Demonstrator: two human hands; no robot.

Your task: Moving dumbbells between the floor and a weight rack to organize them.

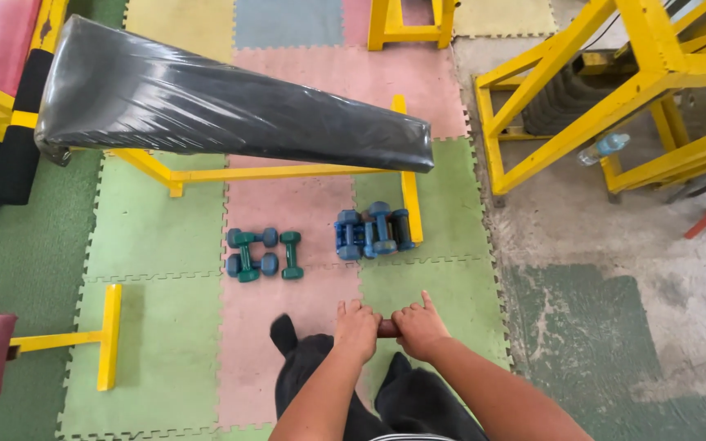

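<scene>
Both hands are closed around one short reddish-brown bar [387, 328], most likely a dumbbell handle, held level in front of the person's dark-trousered knees [406, 400]. The left hand [356, 328] wraps its left end with knuckles up; the right hand [418, 327] wraps the right end, touching the left, so only a sliver of bar shows between them and whatever lies at its ends is hidden.

The step in hand looks like a two-handed hold or lift over the floor. Any further move calls for keeping both fists tight and the bar level, clear of the knees.

Well to the left of the grip a pink pad on a yellow post [109, 336] juts in. Ahead and left of the hands lie small green and blue dumbbells [259, 253]; straight ahead, just beyond the grip, a cluster of blue dumbbells [373, 233] sits by a yellow bench leg. Above them slants a black plastic-wrapped bench pad [222, 102]. Far ahead and right stands a yellow steel frame [606, 90] with a clear water bottle [604, 149] at its foot.

The floor is interlocking foam mats [165, 343] in green, pink, yellow and blue; right of the grip they give way to worn, patchy concrete [655, 310].
</scene>
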